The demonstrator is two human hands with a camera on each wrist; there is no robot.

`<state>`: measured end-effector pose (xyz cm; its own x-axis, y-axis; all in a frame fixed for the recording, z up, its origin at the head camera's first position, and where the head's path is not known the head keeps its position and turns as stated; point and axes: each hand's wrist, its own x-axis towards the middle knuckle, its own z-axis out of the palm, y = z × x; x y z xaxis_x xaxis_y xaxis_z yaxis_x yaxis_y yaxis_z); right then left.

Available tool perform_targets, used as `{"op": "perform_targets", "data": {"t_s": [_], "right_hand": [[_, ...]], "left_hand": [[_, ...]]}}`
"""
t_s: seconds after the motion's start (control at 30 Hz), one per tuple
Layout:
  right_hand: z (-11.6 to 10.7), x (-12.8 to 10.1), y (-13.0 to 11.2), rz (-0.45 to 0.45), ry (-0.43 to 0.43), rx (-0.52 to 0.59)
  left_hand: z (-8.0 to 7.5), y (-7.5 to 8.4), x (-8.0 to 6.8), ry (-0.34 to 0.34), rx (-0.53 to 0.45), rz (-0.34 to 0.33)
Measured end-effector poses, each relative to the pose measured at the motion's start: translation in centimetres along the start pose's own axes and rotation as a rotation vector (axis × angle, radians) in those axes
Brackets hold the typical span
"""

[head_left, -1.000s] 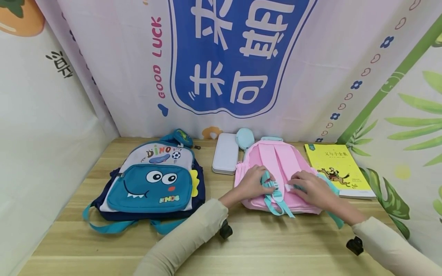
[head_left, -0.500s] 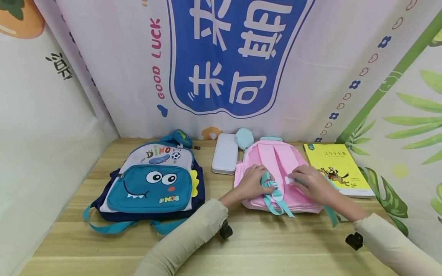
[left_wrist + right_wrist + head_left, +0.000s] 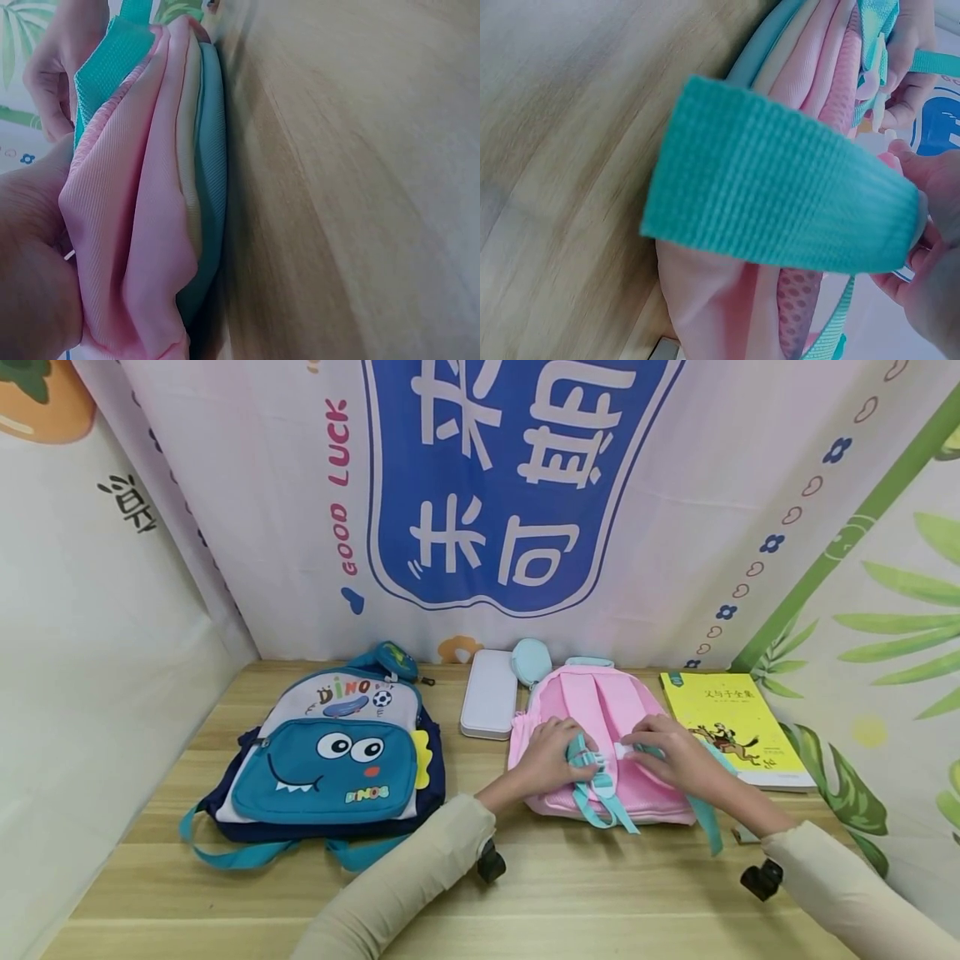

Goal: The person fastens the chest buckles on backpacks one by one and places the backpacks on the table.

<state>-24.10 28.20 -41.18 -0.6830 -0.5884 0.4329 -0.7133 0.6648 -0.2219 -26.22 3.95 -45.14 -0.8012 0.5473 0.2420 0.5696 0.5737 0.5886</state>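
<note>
Far left of the head view, a blue dinosaur backpack (image 3: 330,756) lay flat on the wooden table (image 3: 525,893), well apart from the work. Right of it, at centre rear, a white pencil case (image 3: 489,703) sat just beside a pink backpack (image 3: 592,697), which lay straps-up right of centre. The left hand (image 3: 551,758) rested on the pack's lower left, fingers curled round a teal buckle (image 3: 587,762) on the left strap. The right hand (image 3: 667,756) pinched the white buckle end (image 3: 626,750) of the other teal strap (image 3: 705,818), whose loose tail trailed off the pack's lower right onto the table. The two buckle halves were near but apart, not yet mated. At far right, a yellow book (image 3: 731,727) lay touching or just beside the pack; which, could not be told. Risks, as judged: the halves could meet skewed and fail to click if either grip tilted; the thin pinch on the white piece could slip under strap tension; a twisted strap could lock in; tugging could drag the pack into the book.
</note>
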Motion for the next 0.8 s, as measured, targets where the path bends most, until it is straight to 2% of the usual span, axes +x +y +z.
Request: {"op": "perform_targets", "data": {"t_s": [0.27, 0.5, 0.8], "right_hand": [[-0.03, 0.26, -0.33, 0.033, -0.034, -0.039], [0.14, 0.33, -0.2, -0.002, -0.019, -0.071], [0.34, 0.27, -0.06, -0.025, -0.009, -0.091]], "left_hand": [[-0.33, 0.36, 0.03, 0.043, -0.033, 0.025], [-0.56, 0.68, 0.17, 0.051, -0.049, 0.01], [-0.62, 1.03, 0.36, 0.046, -0.01, -0.013]]}}
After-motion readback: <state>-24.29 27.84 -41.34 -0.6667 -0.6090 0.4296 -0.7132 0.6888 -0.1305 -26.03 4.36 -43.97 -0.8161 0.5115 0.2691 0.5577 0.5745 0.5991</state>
